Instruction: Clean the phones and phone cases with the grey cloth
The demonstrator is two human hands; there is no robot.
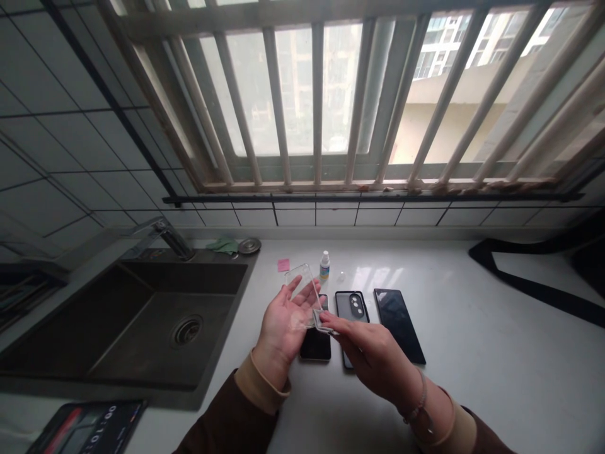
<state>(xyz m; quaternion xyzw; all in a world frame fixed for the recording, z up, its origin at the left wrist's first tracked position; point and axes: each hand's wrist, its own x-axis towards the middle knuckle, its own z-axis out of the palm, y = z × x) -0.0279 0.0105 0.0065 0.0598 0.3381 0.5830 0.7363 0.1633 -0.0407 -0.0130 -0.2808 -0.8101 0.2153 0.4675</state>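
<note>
Faced wide glass window (295, 94) behind pale upright bars (317, 107), multi-storey buildings (439, 44) outside. Got lit from there, with bright reflections (378, 275) on glossy white countertop (472, 378). Had dark grey rectangular sink (118, 340) at left, white dark-grouted wall tiles (113, 142) alongside.

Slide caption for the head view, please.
Left hand holding a clear phone case above a dark phone, right hand near the case's lower edge.

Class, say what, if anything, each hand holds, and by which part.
Left hand: a clear rectangular plastic case, lower end over the palm. Right hand: fingers on a small grey-white piece, grip unclear.
</note>
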